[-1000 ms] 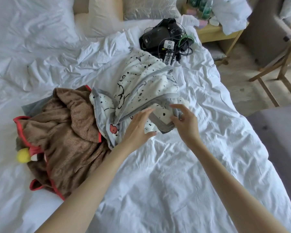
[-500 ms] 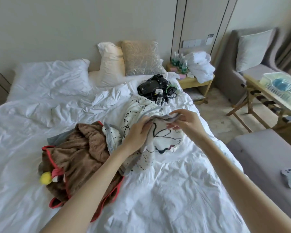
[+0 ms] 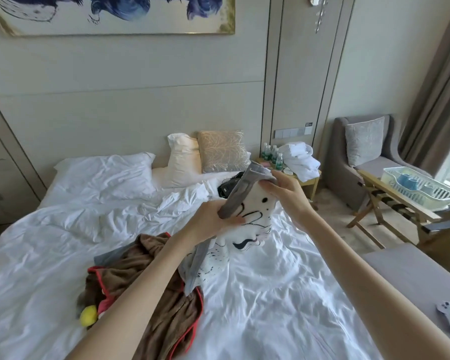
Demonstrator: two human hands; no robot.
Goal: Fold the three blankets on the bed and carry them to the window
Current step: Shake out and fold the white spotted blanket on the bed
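1. Our left hand (image 3: 211,219) grips the white cartoon blanket (image 3: 255,216) by its grey border; our right hand (image 3: 287,194) pinches its top corner at 1 o'clock.
2. It hangs over the bed (image 3: 270,307).
3. At 7 o'clock lies the brown red-trimmed blanket (image 3: 166,302), perhaps covering a grey blanket (image 3: 107,257).

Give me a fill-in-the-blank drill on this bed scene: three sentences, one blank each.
The left hand and right hand grip the white blanket by its ____ border.
The brown blanket is edged with ____ trim.
The brown blanket lies unfolded on the ____.
Missing words: grey; red; bed.
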